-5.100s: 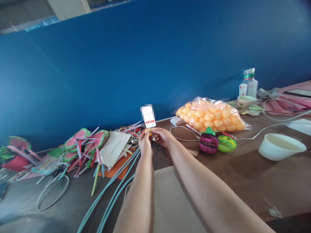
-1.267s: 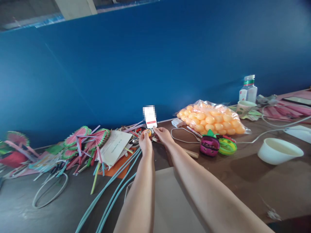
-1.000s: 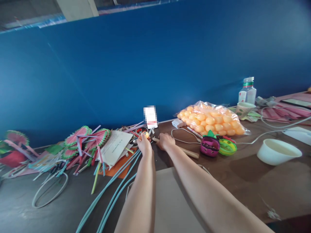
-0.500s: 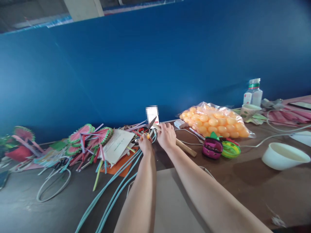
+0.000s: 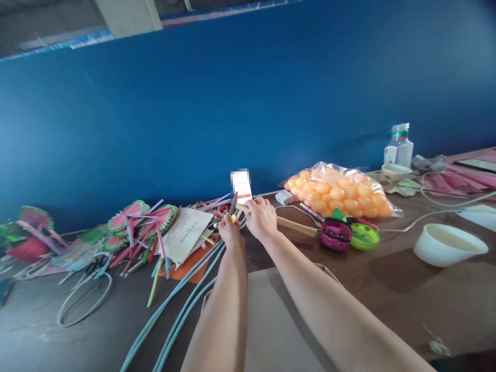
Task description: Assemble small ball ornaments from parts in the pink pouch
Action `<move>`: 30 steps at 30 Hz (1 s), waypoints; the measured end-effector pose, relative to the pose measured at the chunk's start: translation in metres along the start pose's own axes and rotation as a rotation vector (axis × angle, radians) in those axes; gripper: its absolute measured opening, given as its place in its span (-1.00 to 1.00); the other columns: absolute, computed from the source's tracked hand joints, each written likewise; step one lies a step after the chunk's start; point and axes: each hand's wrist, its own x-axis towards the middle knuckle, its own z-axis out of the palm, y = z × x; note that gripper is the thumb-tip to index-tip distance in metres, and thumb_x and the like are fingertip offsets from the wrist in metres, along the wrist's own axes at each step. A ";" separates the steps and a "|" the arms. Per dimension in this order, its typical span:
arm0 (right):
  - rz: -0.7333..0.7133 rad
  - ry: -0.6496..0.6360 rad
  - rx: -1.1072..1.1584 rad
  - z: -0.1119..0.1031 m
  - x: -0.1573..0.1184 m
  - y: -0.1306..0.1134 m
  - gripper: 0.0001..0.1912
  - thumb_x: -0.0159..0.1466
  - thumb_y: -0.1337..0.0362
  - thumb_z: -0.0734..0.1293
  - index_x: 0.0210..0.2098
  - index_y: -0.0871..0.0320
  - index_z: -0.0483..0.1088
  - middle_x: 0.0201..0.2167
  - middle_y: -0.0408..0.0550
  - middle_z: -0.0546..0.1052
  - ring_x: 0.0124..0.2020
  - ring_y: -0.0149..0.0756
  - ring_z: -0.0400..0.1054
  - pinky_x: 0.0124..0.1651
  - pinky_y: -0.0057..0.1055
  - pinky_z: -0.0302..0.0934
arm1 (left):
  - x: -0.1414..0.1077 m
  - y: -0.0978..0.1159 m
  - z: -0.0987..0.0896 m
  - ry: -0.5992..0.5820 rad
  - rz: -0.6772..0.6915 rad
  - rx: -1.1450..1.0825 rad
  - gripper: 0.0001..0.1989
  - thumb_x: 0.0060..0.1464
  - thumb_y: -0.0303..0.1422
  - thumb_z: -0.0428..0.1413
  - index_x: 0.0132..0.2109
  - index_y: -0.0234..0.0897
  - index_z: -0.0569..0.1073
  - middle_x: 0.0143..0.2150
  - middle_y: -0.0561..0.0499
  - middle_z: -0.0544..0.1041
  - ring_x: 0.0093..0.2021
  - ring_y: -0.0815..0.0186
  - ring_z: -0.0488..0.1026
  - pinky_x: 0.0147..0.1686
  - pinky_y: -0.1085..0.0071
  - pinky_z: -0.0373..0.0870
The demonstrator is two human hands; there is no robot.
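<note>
My left hand (image 5: pixel 229 231) is closed around what looks like a knife with a yellowish handle. Its dark, pointed blade (image 5: pixel 233 203) sticks up near the end of a wooden stick (image 5: pixel 296 226). Whether blade and wood touch I cannot tell. My right hand (image 5: pixel 262 217) is wrapped over that stick, whose longer part reaches out to the right, towards a purple pouch. Behind both hands a phone-like white screen (image 5: pixel 242 189), partly blurred, leans against the blue partition. Light-blue cables (image 5: pixel 182 305) run beneath my left wrist.
A bag of orange balls (image 5: pixel 337 191) lies at the back right, near a purple pouch (image 5: pixel 335 235), a white bowl (image 5: pixel 449 245) and a clear bottle (image 5: pixel 399 146). Watermelon-pattern paper fans (image 5: pixel 129 217) and papers (image 5: pixel 188 232) crowd the left. The blue partition (image 5: pixel 232 103) closes off the back.
The blade has swung from leaning right to nearly upright. The wooden stick has turned to lie flatter, its right end higher. The view has shifted slightly.
</note>
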 end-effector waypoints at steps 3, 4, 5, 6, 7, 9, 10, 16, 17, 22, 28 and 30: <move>-0.002 0.030 0.009 0.002 -0.001 0.001 -0.77 0.29 0.31 0.23 -0.09 0.03 0.42 -0.12 0.03 0.40 -0.11 -0.13 0.21 -0.10 -0.28 0.09 | 0.000 0.000 0.000 0.004 0.011 0.007 -0.84 0.15 -0.32 0.06 -0.26 -0.35 0.39 -0.47 0.04 0.40 -0.55 0.45 0.35 -0.45 0.49 0.35; 0.002 0.046 0.014 0.002 -0.001 0.001 -0.75 0.29 0.30 0.23 -0.07 0.03 0.42 -0.10 0.03 0.40 -0.10 -0.13 0.21 -0.10 -0.28 0.09 | 0.001 0.000 0.000 0.008 0.018 0.010 -0.84 0.15 -0.32 0.05 -0.26 -0.35 0.39 -0.47 0.05 0.40 -0.55 0.45 0.35 -0.45 0.49 0.35; 0.005 0.053 0.018 0.002 -0.001 0.002 -0.75 0.30 0.30 0.22 -0.06 0.03 0.41 -0.09 0.04 0.40 -0.09 -0.13 0.21 -0.09 -0.28 0.09 | 0.001 0.000 0.000 0.007 0.025 0.013 -0.84 0.15 -0.32 0.05 -0.27 -0.35 0.39 -0.47 0.05 0.40 -0.55 0.46 0.35 -0.45 0.49 0.35; 0.003 0.047 0.019 0.002 -0.001 0.002 -0.75 0.30 0.29 0.22 -0.06 0.02 0.42 -0.09 0.04 0.40 -0.09 -0.12 0.21 -0.10 -0.28 0.09 | 0.002 -0.001 0.000 0.002 0.031 0.016 -0.84 0.15 -0.32 0.05 -0.28 -0.35 0.39 -0.47 0.05 0.40 -0.55 0.46 0.34 -0.45 0.49 0.34; -0.003 0.032 0.020 0.003 -0.001 0.002 -0.76 0.30 0.29 0.22 -0.07 0.02 0.43 -0.10 0.04 0.40 -0.10 -0.12 0.21 -0.11 -0.28 0.09 | 0.002 -0.001 0.000 -0.004 0.030 0.020 -0.84 0.15 -0.32 0.05 -0.30 -0.35 0.38 -0.47 0.05 0.39 -0.56 0.46 0.34 -0.46 0.50 0.34; -0.017 -0.002 0.021 0.003 -0.002 0.003 -0.77 0.30 0.30 0.22 -0.10 0.02 0.44 -0.13 0.03 0.41 -0.11 -0.13 0.21 -0.12 -0.28 0.09 | 0.002 -0.001 0.000 -0.010 0.021 0.012 -0.84 0.16 -0.32 0.03 -0.32 -0.35 0.37 -0.48 0.05 0.39 -0.56 0.47 0.33 -0.47 0.50 0.33; -0.021 -0.005 0.025 0.004 -0.002 0.003 -0.77 0.30 0.30 0.22 -0.10 0.02 0.45 -0.13 0.03 0.41 -0.11 -0.13 0.21 -0.12 -0.28 0.09 | 0.001 -0.001 0.000 -0.008 0.018 0.005 -0.84 0.16 -0.32 0.03 -0.32 -0.34 0.37 -0.48 0.04 0.39 -0.56 0.47 0.33 -0.47 0.50 0.33; -0.015 0.053 0.044 0.005 -0.001 0.005 -0.77 0.28 0.30 0.24 -0.10 0.01 0.44 -0.13 0.01 0.41 -0.13 -0.14 0.22 -0.13 -0.29 0.10 | 0.000 0.000 0.000 -0.007 0.032 -0.001 -0.85 0.13 -0.32 0.07 -0.32 -0.33 0.37 -0.47 0.05 0.39 -0.57 0.48 0.31 -0.47 0.51 0.32; -0.025 0.038 0.045 0.005 -0.001 0.006 -0.78 0.28 0.30 0.24 -0.11 0.00 0.45 -0.15 0.00 0.42 -0.14 -0.14 0.22 -0.14 -0.29 0.10 | 0.000 0.000 0.000 -0.006 0.025 -0.001 -0.85 0.14 -0.32 0.06 -0.33 -0.33 0.36 -0.47 0.05 0.38 -0.57 0.48 0.31 -0.47 0.50 0.32; -0.007 0.026 0.049 0.004 0.000 0.007 -0.77 0.28 0.31 0.24 -0.10 0.00 0.44 -0.14 -0.01 0.42 -0.13 -0.14 0.23 -0.12 -0.29 0.11 | 0.001 -0.001 0.000 -0.025 0.042 -0.024 -0.84 0.15 -0.32 0.06 -0.32 -0.33 0.36 -0.47 0.06 0.38 -0.55 0.48 0.32 -0.47 0.52 0.32; 0.001 0.023 0.055 -0.003 0.001 0.006 -0.75 0.28 0.32 0.24 -0.08 0.02 0.43 -0.10 0.01 0.41 -0.10 -0.14 0.23 -0.10 -0.29 0.10 | -0.001 -0.002 -0.001 -0.034 0.054 -0.008 -0.85 0.15 -0.32 0.06 -0.33 -0.34 0.38 -0.46 0.04 0.39 -0.53 0.46 0.35 -0.42 0.49 0.35; -0.028 -0.024 0.051 -0.003 0.000 0.004 -0.77 0.27 0.33 0.24 -0.11 0.02 0.44 -0.13 0.01 0.42 -0.12 -0.15 0.24 -0.13 -0.30 0.10 | -0.001 -0.001 -0.001 -0.024 0.034 -0.010 -0.85 0.17 -0.33 0.04 -0.32 -0.33 0.38 -0.45 0.03 0.40 -0.52 0.46 0.36 -0.41 0.48 0.37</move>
